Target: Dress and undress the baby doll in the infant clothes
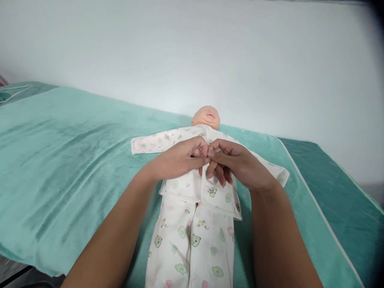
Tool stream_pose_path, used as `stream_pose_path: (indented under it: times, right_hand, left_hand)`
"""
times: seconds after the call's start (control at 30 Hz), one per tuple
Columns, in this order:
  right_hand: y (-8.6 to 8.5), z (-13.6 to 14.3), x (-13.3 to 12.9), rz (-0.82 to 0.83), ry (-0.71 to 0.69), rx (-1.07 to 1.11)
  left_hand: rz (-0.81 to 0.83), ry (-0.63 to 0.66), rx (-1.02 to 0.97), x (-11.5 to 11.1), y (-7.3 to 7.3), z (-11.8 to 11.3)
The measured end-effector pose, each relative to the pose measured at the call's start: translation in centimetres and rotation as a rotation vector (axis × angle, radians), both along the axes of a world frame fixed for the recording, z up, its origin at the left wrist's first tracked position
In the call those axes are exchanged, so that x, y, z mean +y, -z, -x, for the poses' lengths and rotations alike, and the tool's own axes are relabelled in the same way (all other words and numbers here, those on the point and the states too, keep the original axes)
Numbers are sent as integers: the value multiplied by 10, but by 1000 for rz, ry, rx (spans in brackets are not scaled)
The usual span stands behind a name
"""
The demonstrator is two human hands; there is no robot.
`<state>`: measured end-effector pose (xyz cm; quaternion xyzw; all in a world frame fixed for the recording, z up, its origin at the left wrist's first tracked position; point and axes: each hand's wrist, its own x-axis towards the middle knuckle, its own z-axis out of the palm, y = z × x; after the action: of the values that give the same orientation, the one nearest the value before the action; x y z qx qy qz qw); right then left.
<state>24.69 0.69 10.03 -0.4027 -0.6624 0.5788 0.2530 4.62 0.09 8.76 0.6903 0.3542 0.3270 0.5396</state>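
Note:
A baby doll (206,117) lies on its back, dressed in a white printed jacket (180,184) and matching trousers (180,248). Over the chest, my left hand (186,157) pinches one front edge of the jacket between thumb and fingers. My right hand (237,162) meets it there, thumb and forefinger closed on the facing edge, its other fingers curled below. The fingertips of both hands touch. Whatever fastener sits between them is hidden. Below the hands the jacket's front edges hang apart, and its sleeves stretch out to both sides.
A light green towel (75,160) lies under the doll, with a few creases at left. Darker green cloth (333,180) shows beyond its white-edged right side. A pale wall (180,48) rises behind. Grey floor (12,268) shows at the lower left.

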Motion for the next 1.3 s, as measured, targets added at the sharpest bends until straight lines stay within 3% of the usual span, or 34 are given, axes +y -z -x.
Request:
stream_pose_path:
  times: [0.2,0.53,0.83,1.3]
  right_hand:
    - [-1,-1,0,0,-5,-7]
    - [0,0,1,12,-28,2]
    - [-3,-2,1,30,-72,-11]
    - [0,-6,1,13,-133,14]
  left_hand:
    - [57,93,-119,-1,-1,-2]
    - [173,180,-75,0,-3,9]
    - [227,219,-156,4,1,8]
    - [268,215,-77,2,-3,9]
